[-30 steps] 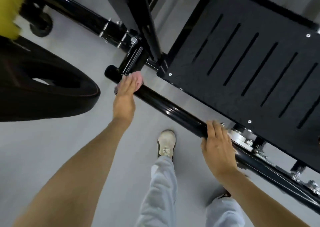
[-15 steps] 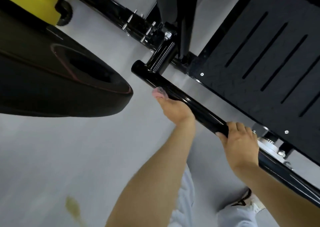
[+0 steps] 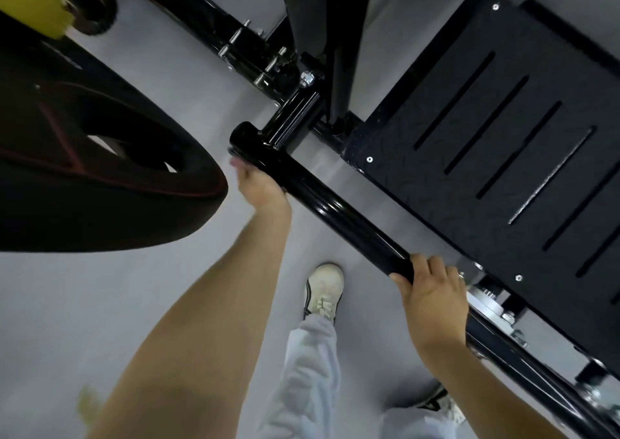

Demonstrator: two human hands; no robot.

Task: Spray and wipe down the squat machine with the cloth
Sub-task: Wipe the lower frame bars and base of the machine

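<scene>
Glossy black steel bar (image 3: 339, 215) of the squat machine (image 3: 486, 156) is running diagonally between both hands. Left hand (image 3: 260, 185) is pressing against the bar's near side close to its capped end, fingers curled under and hidden; a sliver of pink cloth (image 3: 237, 162) is showing just beyond the knuckles, so the hand is closing on the cloth against the bar. Right hand (image 3: 432, 296) is wrapping its fingers over the bar farther along, clamped on it. Slotted black footplate (image 3: 503, 129) is lying past the bar, beyond the right hand. Black weight plate (image 3: 100, 176) is sitting to the outside of the left hand, apart from it. Pale shoe (image 3: 323, 292) is standing on the grey floor (image 3: 67, 304) between the two forearms.
</scene>
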